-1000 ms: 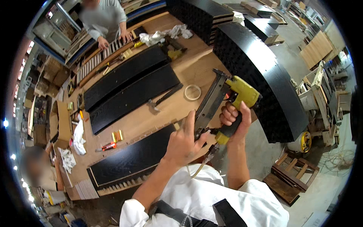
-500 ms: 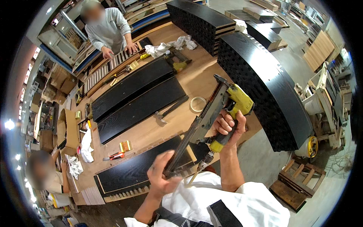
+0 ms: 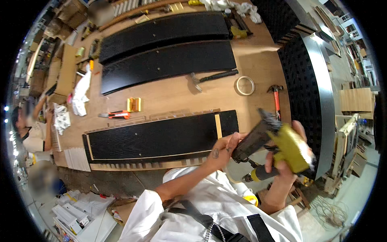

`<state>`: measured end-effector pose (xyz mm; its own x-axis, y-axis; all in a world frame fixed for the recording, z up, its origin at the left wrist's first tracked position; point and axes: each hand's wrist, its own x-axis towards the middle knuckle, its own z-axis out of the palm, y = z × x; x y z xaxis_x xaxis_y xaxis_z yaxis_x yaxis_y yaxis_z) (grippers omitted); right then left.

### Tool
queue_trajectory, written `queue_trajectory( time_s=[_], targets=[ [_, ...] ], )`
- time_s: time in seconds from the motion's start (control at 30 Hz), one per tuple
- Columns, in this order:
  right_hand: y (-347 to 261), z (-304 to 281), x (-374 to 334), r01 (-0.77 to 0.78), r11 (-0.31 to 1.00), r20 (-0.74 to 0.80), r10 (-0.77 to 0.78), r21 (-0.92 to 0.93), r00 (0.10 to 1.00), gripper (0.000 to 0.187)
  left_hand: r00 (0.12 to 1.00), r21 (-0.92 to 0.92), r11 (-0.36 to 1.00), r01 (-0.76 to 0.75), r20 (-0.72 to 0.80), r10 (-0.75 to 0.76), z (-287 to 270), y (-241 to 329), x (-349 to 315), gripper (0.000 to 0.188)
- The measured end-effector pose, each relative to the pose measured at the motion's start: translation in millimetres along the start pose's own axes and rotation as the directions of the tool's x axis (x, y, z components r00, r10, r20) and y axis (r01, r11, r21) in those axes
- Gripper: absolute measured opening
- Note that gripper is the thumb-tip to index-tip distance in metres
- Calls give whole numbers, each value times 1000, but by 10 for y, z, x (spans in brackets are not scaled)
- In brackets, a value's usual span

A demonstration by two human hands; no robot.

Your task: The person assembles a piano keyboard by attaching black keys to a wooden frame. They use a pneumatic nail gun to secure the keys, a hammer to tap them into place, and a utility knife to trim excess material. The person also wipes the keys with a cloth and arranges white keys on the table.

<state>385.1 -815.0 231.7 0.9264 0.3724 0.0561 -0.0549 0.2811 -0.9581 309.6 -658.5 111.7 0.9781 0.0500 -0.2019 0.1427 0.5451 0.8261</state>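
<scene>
My right hand [image 3: 287, 171] is wrapped round the grip of a yellow-and-black pneumatic nail gun [image 3: 293, 149], which is blurred by motion. Closed on the end of its long dark magazine is my left hand [image 3: 226, 148]. I hold the gun off the right end of a black panel [image 3: 169, 139] at the table's near edge. Thin pale wood strips lie along that panel, with a short strip [image 3: 218, 126] across its right end. Beyond the gun, a claw hammer with a red handle [image 3: 277, 103] rests beside a roll of tape [image 3: 244, 86].
Two long black panels [image 3: 169, 60] lie farther back, near a black-handled hammer [image 3: 217, 75]. A red utility knife [image 3: 119, 114] and a yellow block [image 3: 134, 105] sit at left. Stacked black boards [image 3: 304, 88] stand on the right. Another person [image 3: 34, 135] is at the far left.
The nail gun has come down and to the right, and its body has turned. My left hand has closed on the magazine end. The view has shifted, bringing the red-handled hammer into sight.
</scene>
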Motion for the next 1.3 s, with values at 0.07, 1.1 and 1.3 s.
queue_trajectory(
  time_s=[0.07,1.1,1.3],
  targets=[
    [70,86,36,-275,895,-1,293,-351,956,78,952,780,577,-241,74,298,-598,-328,-35,49],
    [1325,778,732,-785,429,-368,712,-446,598,70,990,984,-174,37,-12,144,-2050,-112,-161,57],
    [1342,795,715,-768,436,-362,698,-470,618,71,992,984,-173,40,-17,129,-2059,-120,-176,56]
  ],
)
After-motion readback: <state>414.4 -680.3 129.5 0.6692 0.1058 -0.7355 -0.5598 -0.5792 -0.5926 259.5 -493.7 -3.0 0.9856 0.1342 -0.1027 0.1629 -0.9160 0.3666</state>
